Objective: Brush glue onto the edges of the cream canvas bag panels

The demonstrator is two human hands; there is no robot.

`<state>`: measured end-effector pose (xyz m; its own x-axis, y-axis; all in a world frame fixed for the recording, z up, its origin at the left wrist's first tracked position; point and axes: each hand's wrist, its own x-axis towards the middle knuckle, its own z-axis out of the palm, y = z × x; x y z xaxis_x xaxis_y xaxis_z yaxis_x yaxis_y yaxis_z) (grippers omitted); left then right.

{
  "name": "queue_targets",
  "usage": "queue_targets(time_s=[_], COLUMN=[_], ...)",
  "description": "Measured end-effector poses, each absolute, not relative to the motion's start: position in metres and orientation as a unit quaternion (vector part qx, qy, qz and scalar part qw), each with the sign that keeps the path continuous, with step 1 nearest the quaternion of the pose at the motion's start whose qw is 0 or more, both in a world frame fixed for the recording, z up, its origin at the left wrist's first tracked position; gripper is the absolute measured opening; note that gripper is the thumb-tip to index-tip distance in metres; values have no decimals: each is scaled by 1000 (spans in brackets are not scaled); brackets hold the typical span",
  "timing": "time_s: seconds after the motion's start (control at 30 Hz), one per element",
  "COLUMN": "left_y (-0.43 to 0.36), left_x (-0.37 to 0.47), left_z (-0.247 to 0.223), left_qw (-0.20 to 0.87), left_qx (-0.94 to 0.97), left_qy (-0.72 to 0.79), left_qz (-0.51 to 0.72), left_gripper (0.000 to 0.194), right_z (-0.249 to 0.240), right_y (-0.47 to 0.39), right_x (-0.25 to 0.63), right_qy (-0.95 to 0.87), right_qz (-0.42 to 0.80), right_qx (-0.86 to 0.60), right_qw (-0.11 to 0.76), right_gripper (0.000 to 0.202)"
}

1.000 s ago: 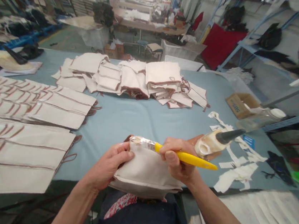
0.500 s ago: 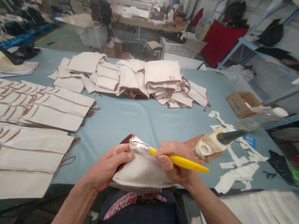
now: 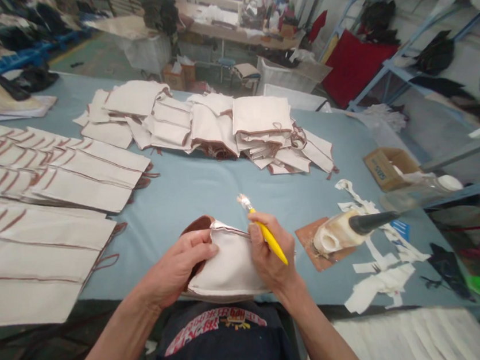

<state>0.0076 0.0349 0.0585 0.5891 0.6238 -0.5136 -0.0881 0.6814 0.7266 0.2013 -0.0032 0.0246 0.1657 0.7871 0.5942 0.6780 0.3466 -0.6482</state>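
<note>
Cream fabric pouch with brown lining (image 3: 229,259) sits at counter's (image 3: 161,212) near edge, corner pinched in our left hand (image 3: 180,267). Our right hand (image 3: 274,268) wraps yellow-handled brush (image 3: 273,242), bristles clear. Edge looks partly open; how much is done, we cannot tell.

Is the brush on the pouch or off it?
Off: the right hand holds the brush with its bristles beyond the pouch's edge, seen against the blue table.

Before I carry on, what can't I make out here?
- Head view: inside of the cream pouch, hidden by its near panel.
- Head view: any wetness on the yellow brush, too small.
- Head view: left ends of the pouch rows, cut off by the edge.
- Head view: items on the far table, blurred.
</note>
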Motion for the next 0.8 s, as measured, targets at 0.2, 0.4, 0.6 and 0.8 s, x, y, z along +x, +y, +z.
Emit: queue_targets(time_s=[0.2,0.4,0.6,0.8], left_y=[43,44,29,19], left_x=[-1,-18,-12,-17], left_z=[54,34,36,42], left_qw=[835,759,651,576], left_qx=[357,519,663,729], left_qy=[365,345,326,334], left_qz=[207,187,174,156], left_gripper=[45,42,32,34], right_z=[27,43,32,30], right_y=[5,15,24,15], right_x=[198,217,224,225], right_qy=[-618,-531,-509,-493], right_qz=[64,86,101,83], right_qx=[-583,-641,-658,-623], right_qw=[524,548,546,601], right_gripper=[22,30,34,30])
